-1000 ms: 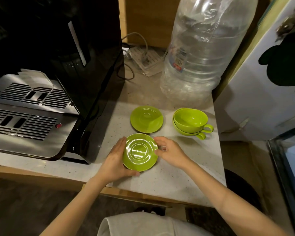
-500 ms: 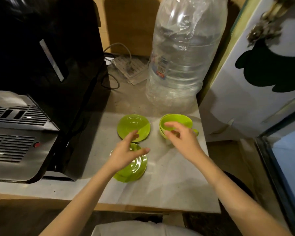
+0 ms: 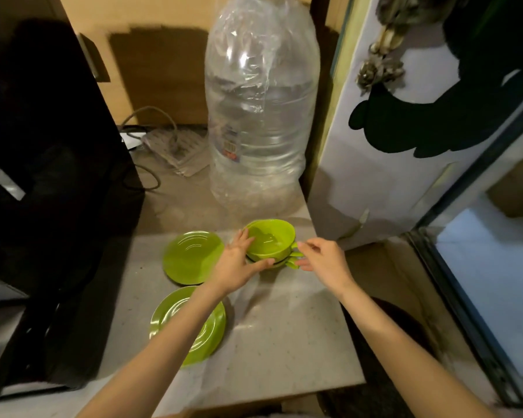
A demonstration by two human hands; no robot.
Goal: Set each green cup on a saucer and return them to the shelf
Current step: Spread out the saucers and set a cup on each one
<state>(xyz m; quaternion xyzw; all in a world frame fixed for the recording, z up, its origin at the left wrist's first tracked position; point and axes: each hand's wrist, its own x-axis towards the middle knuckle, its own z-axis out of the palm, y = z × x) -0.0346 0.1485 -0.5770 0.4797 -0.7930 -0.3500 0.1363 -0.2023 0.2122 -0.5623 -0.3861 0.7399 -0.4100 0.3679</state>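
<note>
Two green cups (image 3: 271,238) sit stacked one inside the other on the countertop (image 3: 284,327), just in front of the big bottle. My left hand (image 3: 237,263) grips the left side of the stack, fingers on the upper rim and thumb against the lower cup. My right hand (image 3: 323,260) closes on the cup handles (image 3: 295,256) at the stack's right side. One green saucer (image 3: 191,256) lies to the left of the cups. A second green saucer (image 3: 169,315) lies nearer me, partly hidden under my left forearm. Both saucers are bare.
A large clear plastic water bottle (image 3: 260,116) stands right behind the cups. A black coffee machine (image 3: 49,176) fills the left side. A power strip with cables (image 3: 169,146) lies at the back. A white cabinet side (image 3: 405,146) borders the counter on the right.
Both hands left the near saucer and moved back to the stacked cups. My left hand now grips the stack's side and my right hand is at the handles. The camera tilted upward.
</note>
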